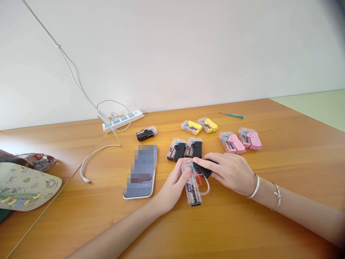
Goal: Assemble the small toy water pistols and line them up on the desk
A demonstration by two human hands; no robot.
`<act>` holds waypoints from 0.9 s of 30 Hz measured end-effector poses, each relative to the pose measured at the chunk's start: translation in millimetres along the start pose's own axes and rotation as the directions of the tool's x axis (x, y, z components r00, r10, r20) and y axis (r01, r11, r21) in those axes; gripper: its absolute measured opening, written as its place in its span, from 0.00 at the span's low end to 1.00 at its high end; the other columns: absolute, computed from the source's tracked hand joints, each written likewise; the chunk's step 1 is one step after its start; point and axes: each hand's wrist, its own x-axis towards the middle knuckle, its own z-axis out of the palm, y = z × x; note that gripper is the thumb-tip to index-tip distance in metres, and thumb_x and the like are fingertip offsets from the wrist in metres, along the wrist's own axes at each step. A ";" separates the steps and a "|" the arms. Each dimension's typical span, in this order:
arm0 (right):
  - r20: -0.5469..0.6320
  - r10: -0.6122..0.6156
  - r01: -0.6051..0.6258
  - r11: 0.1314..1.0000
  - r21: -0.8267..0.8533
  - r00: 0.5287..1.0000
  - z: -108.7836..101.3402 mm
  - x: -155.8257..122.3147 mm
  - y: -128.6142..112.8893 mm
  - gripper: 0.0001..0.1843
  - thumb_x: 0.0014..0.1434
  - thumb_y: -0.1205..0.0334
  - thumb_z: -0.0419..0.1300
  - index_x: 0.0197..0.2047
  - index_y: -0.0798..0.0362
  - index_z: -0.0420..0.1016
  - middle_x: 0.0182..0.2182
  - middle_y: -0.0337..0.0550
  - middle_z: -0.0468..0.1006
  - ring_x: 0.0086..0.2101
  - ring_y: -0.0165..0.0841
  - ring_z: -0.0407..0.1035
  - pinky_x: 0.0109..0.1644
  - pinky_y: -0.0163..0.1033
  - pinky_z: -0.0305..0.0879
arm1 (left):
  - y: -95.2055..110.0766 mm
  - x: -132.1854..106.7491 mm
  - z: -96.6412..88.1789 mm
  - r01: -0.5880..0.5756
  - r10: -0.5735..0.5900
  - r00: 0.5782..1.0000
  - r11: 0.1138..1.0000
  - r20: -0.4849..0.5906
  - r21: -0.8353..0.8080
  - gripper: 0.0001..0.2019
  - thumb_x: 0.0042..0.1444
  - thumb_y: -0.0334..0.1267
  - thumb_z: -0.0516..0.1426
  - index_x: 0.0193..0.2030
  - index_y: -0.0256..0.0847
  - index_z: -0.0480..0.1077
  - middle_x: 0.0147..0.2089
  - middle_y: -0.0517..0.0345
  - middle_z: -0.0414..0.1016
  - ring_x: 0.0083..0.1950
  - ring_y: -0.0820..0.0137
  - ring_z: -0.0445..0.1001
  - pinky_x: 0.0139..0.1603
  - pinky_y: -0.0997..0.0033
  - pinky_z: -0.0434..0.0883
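Observation:
Both my hands meet at the middle of the wooden table (242,230) on a small black and clear toy water gun (194,183) with a red trigger. My left hand (174,185) pinches its clear body from the left. My right hand (229,172) closes over its black top from the right. Just behind lie two more black toy guns (185,148). Two yellow ones (199,125) and two pink ones (240,141) lie farther back. Another black one (146,133) lies alone at the back left.
A phone (141,172) lies face up left of my hands. A white power strip (122,120) with cables sits by the wall, one loose cable end (86,178) on the table. A small screwdriver (232,114) lies at the back right. Patterned cloth items (24,183) rest at the left edge.

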 end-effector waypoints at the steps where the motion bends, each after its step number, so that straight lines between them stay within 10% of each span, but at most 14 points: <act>1: -0.015 0.001 -0.001 1.000 0.003 1.000 1.7 -0.6 0.5 0.19 0.65 0.69 0.43 0.53 0.50 0.68 0.33 0.40 0.78 0.25 0.28 0.70 0.25 0.35 0.55 | -1.1 -0.5 0.5 0.001 -0.001 1.000 1.000 -0.010 -0.003 0.17 0.63 0.52 0.47 0.53 0.45 0.57 0.34 0.61 0.70 0.32 0.71 0.69 0.34 0.73 0.69; 7: -0.082 0.023 -0.017 0.998 0.063 0.996 10.5 -5.4 2.8 0.20 0.65 0.70 0.43 0.54 0.50 0.67 0.36 0.42 0.79 0.29 0.29 0.72 0.28 0.34 0.61 | -0.4 -2.7 1.6 -0.021 0.020 1.000 0.998 -0.018 -0.059 0.21 0.61 0.54 0.48 0.55 0.48 0.48 0.31 0.63 0.71 0.27 0.72 0.69 0.27 0.75 0.67; 18: -0.120 0.016 0.010 0.977 0.213 0.993 10.7 -7.4 1.7 0.18 0.66 0.66 0.43 0.56 0.53 0.64 0.38 0.44 0.78 0.32 0.31 0.71 0.32 0.34 0.65 | 6.1 -4.2 -6.8 0.041 -0.028 0.995 0.989 0.094 -0.139 0.24 0.62 0.49 0.51 0.63 0.51 0.54 0.41 0.57 0.75 0.40 0.66 0.74 0.43 0.66 0.68; 27: -0.117 -0.251 0.239 0.965 -0.105 0.961 3.8 -5.1 5.3 0.16 0.65 0.65 0.49 0.53 0.49 0.69 0.31 0.39 0.78 0.25 0.30 0.64 0.27 0.37 0.55 | 6.3 -4.8 -6.1 -0.002 0.009 0.981 0.999 0.194 -0.037 0.21 0.55 0.49 0.58 0.52 0.43 0.61 0.43 0.56 0.70 0.42 0.64 0.72 0.44 0.66 0.68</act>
